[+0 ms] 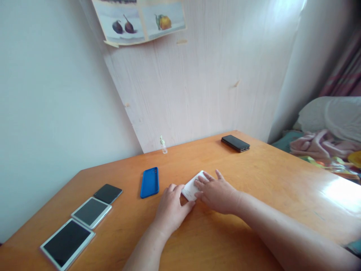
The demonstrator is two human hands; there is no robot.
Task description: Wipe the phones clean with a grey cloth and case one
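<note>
Pale wood-grained panelling (203,90) rises at twelve o'clock behind the varnished orange-brown tabletop (270,188). At the clock's centre lies a thin white slab (188,191): the right hand (218,194) spreads its fingers almost flat across it, grasping nothing, while the left hand (170,207) curves thumb and fingers apart at its left corner, touching, though I can't tell whether they pinch. Should the right press harder than the left braces, that smooth slab could skid on the gloss. Toward eight o'clock lie two glassy, white-rimmed tablets (67,242), with a dark tablet (108,193) at nine. A black, round-cornered handset (235,142) sits at two. Also at nine, but nearer, is a hollow blue case (150,183), raised-rimmed and rubbery-looking. Smallest, at eleven, stands a clear bottle (164,149) with a pale pump top.
</note>
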